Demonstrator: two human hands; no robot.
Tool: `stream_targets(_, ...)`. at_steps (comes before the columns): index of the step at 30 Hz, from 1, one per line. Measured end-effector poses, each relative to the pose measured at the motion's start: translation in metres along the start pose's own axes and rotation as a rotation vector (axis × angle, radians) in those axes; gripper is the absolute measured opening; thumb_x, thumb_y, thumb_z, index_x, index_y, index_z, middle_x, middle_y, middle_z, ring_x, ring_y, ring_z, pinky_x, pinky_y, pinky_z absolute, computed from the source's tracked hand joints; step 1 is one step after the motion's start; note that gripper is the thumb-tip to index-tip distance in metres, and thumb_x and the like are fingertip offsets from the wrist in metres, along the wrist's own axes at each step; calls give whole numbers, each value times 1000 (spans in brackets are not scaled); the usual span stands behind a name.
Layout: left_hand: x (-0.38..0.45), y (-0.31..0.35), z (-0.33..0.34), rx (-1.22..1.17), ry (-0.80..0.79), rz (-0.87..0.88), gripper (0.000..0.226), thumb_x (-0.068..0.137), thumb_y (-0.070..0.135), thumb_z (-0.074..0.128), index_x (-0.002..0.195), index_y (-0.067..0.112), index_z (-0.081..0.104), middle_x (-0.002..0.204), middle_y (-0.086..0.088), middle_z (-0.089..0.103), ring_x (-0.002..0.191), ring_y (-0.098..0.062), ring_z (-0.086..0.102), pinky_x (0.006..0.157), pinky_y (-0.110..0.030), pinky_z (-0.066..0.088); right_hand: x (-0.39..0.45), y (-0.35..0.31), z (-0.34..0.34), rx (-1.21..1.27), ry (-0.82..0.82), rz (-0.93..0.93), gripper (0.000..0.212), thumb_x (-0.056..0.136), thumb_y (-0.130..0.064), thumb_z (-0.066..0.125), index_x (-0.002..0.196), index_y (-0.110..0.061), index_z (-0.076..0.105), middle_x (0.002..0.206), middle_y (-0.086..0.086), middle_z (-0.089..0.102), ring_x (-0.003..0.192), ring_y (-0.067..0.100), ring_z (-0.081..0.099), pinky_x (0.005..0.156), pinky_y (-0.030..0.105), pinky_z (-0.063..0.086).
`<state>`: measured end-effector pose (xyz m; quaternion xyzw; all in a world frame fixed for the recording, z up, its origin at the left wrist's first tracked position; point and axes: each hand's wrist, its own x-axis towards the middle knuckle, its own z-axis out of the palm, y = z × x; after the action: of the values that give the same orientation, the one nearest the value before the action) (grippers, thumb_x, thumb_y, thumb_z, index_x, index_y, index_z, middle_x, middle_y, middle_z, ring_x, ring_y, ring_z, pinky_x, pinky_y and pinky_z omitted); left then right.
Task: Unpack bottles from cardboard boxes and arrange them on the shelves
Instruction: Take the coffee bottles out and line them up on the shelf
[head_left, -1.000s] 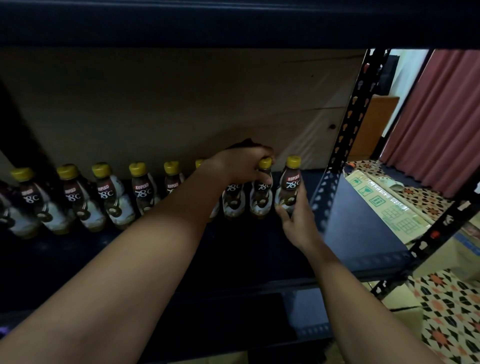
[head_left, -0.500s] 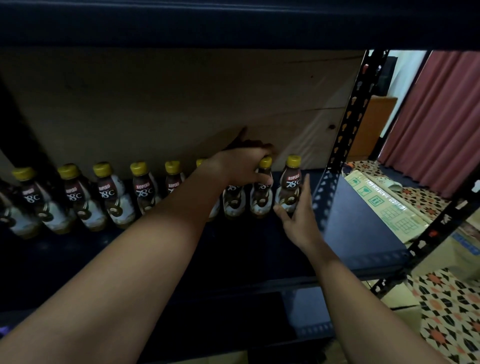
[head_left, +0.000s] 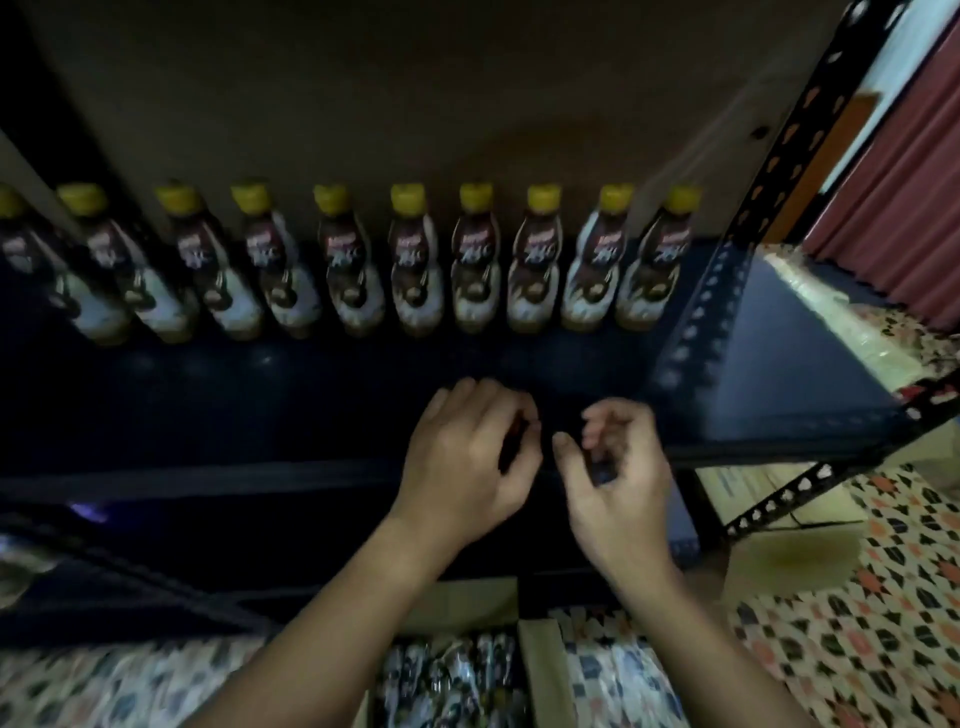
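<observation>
Both my hands hang in front of the dark shelf (head_left: 311, 395), close together but not touching, and neither holds anything. My left hand (head_left: 462, 457) has its fingers loosely curled inward, the thumb bent toward them, an empty grip with only dark space inside it. My right hand (head_left: 615, 467) is just beside it, fingers also loosely bent and thumb pointing toward the left hand, its grip likewise slack and empty. Beyond my fingertips, well apart from both hands, a row of bottles (head_left: 478, 265) with yellow caps and brown-and-white labels stands upright along the back of the shelf, side by side against the brown back panel (head_left: 415, 93). The row runs from far off my left hand to a spot past my right hand, where the last bottle stands near the black perforated upright (head_left: 779, 145) of the rack. Below my wrists, nearer to me, an open cardboard box (head_left: 540, 670) sits on the patterned floor (head_left: 857, 649), with blurred wrapped bottles (head_left: 452, 675) inside it. Off to the right of my right hand hangs a red curtain (head_left: 904, 208).
</observation>
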<state>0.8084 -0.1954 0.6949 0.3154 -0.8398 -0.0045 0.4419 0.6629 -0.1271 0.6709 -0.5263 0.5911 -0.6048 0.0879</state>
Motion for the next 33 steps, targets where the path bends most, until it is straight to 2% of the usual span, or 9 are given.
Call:
stream_targets(2, -55, -4, -1, -16, -5, 19, 7, 90, 12, 69, 86, 7, 68, 81, -5, 63, 71, -26, 57, 63, -39, 41, -40, 10, 17, -21, -108, -64, 18, 90, -9, 68, 100, -17, 55, 88, -4, 52, 80, 8, 55, 74, 15, 42)
stream_targets(4, -121, -23, 11, -31, -121, -53, 7, 93, 13, 66, 91, 7, 69, 86, -4, 64, 75, -25, 59, 64, -38, 45, -83, 38, 36, -33, -239, -39, 15, 92, -5, 66, 102, -12, 57, 91, -5, 51, 82, 6, 53, 77, 11, 39)
stream_targets(9, -312, -100, 87, 27, -579, -546, 30, 88, 23, 60, 114, 10, 65, 107, -5, 65, 100, -29, 63, 85, -39, 48, -203, 168, 89, -111, -500, 229, 24, 94, -3, 66, 110, -16, 56, 96, -1, 54, 89, 4, 54, 79, 10, 39)
stream_targets(13, -441, -146, 153, 14, -792, -853, 38, 91, 14, 65, 128, 11, 60, 121, -11, 63, 113, -32, 58, 92, -39, 50, -306, 288, 127, -234, -579, 412, 30, 93, -4, 63, 110, -27, 54, 93, -4, 56, 85, 14, 58, 78, 23, 47)
stream_targets(16, -524, -170, 203, -10, -919, -1000, 43, 92, 17, 63, 134, 16, 54, 120, -17, 65, 107, -39, 64, 87, -44, 54, -377, 370, 154, -333, -682, 518, 25, 91, -6, 64, 114, -17, 59, 96, 0, 58, 90, 21, 59, 80, 34, 49)
stream_targets(18, -577, -183, 235, -8, -1031, -1021, 48, 93, 23, 61, 139, 16, 51, 120, -20, 66, 106, -42, 65, 86, -45, 55, -417, 414, 167, -405, -791, 566, 25, 91, -10, 64, 116, -13, 59, 104, 4, 59, 97, 27, 59, 82, 36, 49)
stream_targets(22, -656, -199, 283, 56, -1080, -1074, 62, 88, 45, 52, 145, 22, 50, 142, -21, 55, 125, -42, 56, 101, -44, 50, -473, 477, 186, -520, -941, 655, 41, 86, -4, 68, 123, -16, 55, 121, 11, 62, 111, 31, 60, 93, 40, 51)
stream_targets(28, -709, -207, 318, 190, -1265, -1062, 66, 93, 18, 62, 153, 17, 35, 144, -14, 52, 134, -32, 49, 112, -36, 34, -506, 516, 216, -755, -1073, 717, 48, 93, -11, 63, 134, -17, 40, 114, 16, 67, 104, 37, 67, 83, 42, 55)
stream_targets(33, -723, -207, 334, 380, -1399, -919, 66, 96, 19, 65, 153, 18, 32, 147, -14, 43, 131, -32, 51, 102, -42, 49, -523, 517, 222, -912, -1148, 565, 60, 94, -5, 59, 145, -17, 29, 127, 15, 61, 102, 31, 69, 83, 43, 59)
